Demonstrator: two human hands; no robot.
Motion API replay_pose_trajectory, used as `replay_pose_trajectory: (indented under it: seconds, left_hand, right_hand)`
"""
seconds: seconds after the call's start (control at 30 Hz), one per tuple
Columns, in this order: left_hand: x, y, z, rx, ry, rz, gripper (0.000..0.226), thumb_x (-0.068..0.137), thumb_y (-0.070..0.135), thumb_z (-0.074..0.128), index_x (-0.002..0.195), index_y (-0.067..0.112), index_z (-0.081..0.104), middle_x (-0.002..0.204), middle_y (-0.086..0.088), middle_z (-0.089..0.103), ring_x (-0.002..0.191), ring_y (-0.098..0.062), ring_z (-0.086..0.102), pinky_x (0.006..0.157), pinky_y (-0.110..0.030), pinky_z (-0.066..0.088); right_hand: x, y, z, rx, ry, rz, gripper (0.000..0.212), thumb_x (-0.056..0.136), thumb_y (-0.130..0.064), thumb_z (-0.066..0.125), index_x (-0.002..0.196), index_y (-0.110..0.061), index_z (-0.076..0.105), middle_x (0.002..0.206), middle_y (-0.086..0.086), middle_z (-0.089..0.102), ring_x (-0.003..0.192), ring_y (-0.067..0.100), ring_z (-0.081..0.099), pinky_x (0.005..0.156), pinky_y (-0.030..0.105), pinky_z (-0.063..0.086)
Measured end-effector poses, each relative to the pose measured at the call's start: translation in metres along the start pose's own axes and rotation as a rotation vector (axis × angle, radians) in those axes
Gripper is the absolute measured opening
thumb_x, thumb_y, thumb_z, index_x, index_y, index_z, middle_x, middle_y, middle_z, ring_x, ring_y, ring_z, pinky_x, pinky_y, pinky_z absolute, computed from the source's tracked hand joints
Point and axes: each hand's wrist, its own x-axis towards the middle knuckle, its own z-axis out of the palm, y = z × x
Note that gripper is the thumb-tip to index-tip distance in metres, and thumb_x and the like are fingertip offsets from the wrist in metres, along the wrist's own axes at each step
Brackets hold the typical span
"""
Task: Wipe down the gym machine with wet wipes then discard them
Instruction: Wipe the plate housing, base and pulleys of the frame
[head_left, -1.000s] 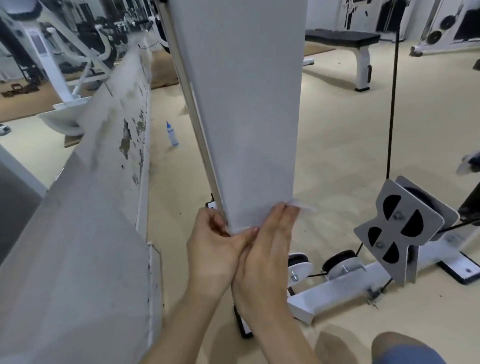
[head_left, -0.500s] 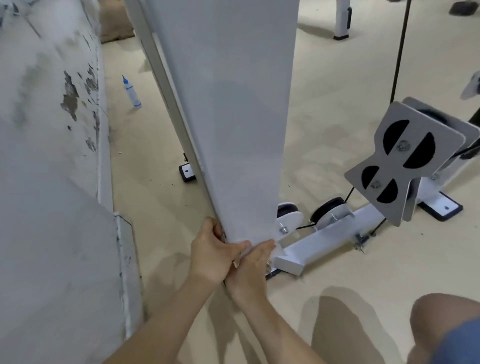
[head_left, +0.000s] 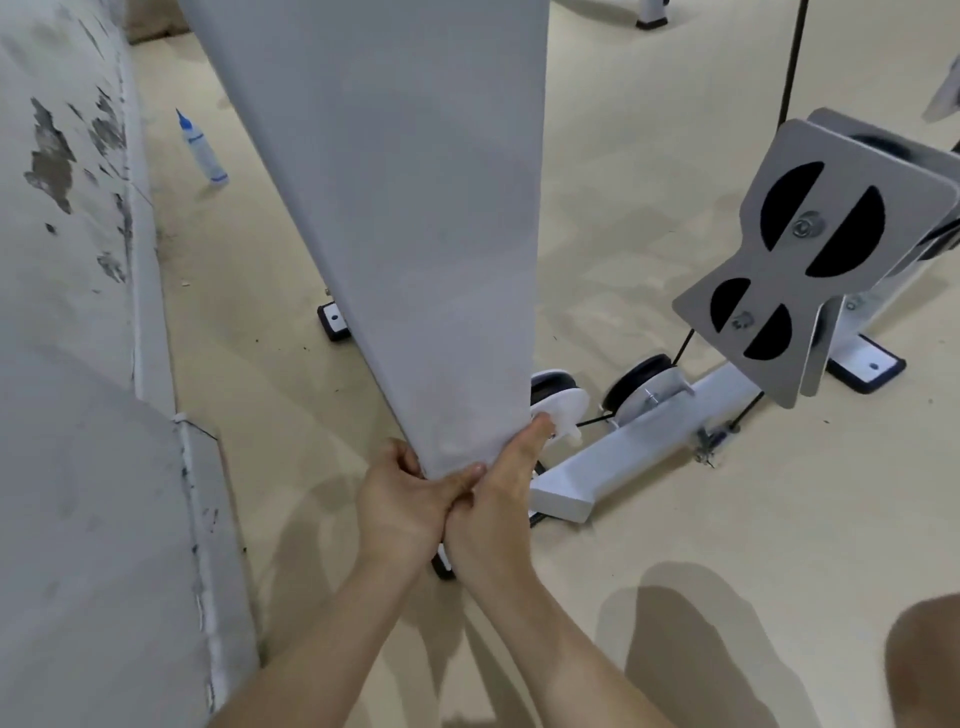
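The gym machine's tall white panel runs down to the floor in front of me. Both my hands sit at its lowest end. My left hand grips the panel's left edge, thumb on the front face and fingers behind. My right hand presses against the face beside it, thumb up along the right edge. The wet wipe is hidden under my right palm and I cannot make it out. The two hands touch each other.
A wall with peeling paint stands close on the left. A small blue-capped bottle stands on the floor behind. The white base beam, pulleys, grey pulley bracket and black cable lie right. My knee shows bottom right.
Both hands have slid down the panel from its lower part to its bottom end. My view has tilted down towards the floor.
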Motion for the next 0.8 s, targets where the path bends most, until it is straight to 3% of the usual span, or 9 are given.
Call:
replay_pose_trajectory:
  seconds: [0.1,0.23,0.37,0.47,0.53,0.6,0.63,0.7,0.8]
  left_hand:
    - [-0.007,-0.001,-0.003,0.079,0.032,0.012,0.035,0.067,0.022,0.086,0.084,0.009,0.059,0.072,-0.003,0.067,0.066,-0.018,0.065,0.06,-0.029,0.051]
    - [-0.038,0.016,-0.014,0.11,0.195,0.172,0.026,0.076,0.016,0.079,0.066,0.016,0.055,0.059,0.006,0.062,0.054,-0.003,0.055,0.052,-0.01,0.039]
    - [-0.048,0.024,-0.022,0.19,0.15,0.475,0.015,0.084,0.018,0.071,0.076,0.03,0.066,0.083,0.026,0.066,0.073,0.009,0.062,0.065,0.001,0.038]
    - [-0.047,0.034,-0.017,0.359,-0.002,0.716,0.03,0.083,0.024,0.046,0.1,0.032,0.069,0.087,0.027,0.067,0.081,0.023,0.052,0.071,0.006,0.033]
    - [-0.043,0.047,-0.013,0.354,-0.109,0.767,0.038,0.081,0.022,0.042,0.109,0.03,0.067,0.091,0.039,0.058,0.085,0.033,0.046,0.073,0.008,0.031]
    - [-0.04,0.054,-0.006,0.327,-0.209,0.814,0.044,0.08,0.019,0.04,0.12,0.032,0.054,0.107,0.043,0.052,0.096,0.021,0.052,0.078,0.003,0.036]
    - [-0.039,0.054,0.0,0.323,-0.272,0.797,0.05,0.078,0.016,0.04,0.124,0.033,0.05,0.115,0.036,0.053,0.1,0.009,0.057,0.08,-0.003,0.04]
    - [-0.037,0.053,0.015,0.357,-0.401,0.68,0.068,0.077,0.007,0.044,0.141,0.032,0.039,0.131,0.017,0.057,0.111,-0.009,0.058,0.093,-0.024,0.047]
    - [-0.029,0.053,0.044,0.343,-0.473,0.535,0.08,0.085,-0.001,0.05,0.152,0.031,0.019,0.135,0.004,0.054,0.119,-0.014,0.054,0.097,-0.034,0.047]
  right_hand:
    - [-0.011,-0.006,0.001,-0.038,-0.018,0.028,0.071,0.094,-0.038,0.044,0.144,-0.054,-0.005,0.143,-0.002,0.042,0.124,0.014,0.05,0.098,0.028,0.047]
    - [-0.015,-0.013,-0.006,-0.024,-0.103,0.062,0.082,0.082,-0.033,0.04,0.154,-0.03,0.0,0.159,0.001,0.022,0.144,0.019,0.029,0.117,0.034,0.025]
    - [0.009,-0.017,-0.007,0.017,-0.126,0.032,0.088,0.083,-0.03,0.044,0.151,-0.035,-0.011,0.158,0.001,0.016,0.147,0.024,0.019,0.12,0.051,0.017]
    - [0.022,-0.023,-0.008,0.243,-0.033,0.234,0.073,0.09,-0.069,0.039,0.142,-0.018,0.037,0.148,0.009,0.042,0.141,0.023,0.036,0.117,0.046,0.029]
    - [0.029,-0.035,-0.015,0.352,0.022,0.402,0.074,0.089,-0.075,0.037,0.124,-0.011,0.051,0.128,0.013,0.059,0.125,0.025,0.054,0.102,0.04,0.046]
    - [0.041,-0.044,-0.026,0.357,0.001,0.448,0.063,0.094,-0.049,0.045,0.139,-0.006,0.039,0.144,0.021,0.045,0.134,0.031,0.044,0.109,0.042,0.039]
    - [0.046,-0.045,-0.033,0.252,0.0,0.471,0.066,0.092,-0.049,0.041,0.144,-0.009,0.034,0.149,0.019,0.038,0.136,0.029,0.041,0.111,0.041,0.035]
    - [0.067,-0.041,-0.039,0.215,-0.029,0.605,0.057,0.09,-0.056,0.036,0.135,-0.021,0.04,0.132,0.013,0.053,0.108,0.018,0.052,0.091,0.032,0.042]
    - [0.088,-0.028,-0.063,0.087,-0.125,0.643,0.05,0.086,-0.026,0.054,0.129,-0.003,0.049,0.106,0.014,0.065,0.079,0.019,0.055,0.067,0.029,0.041]
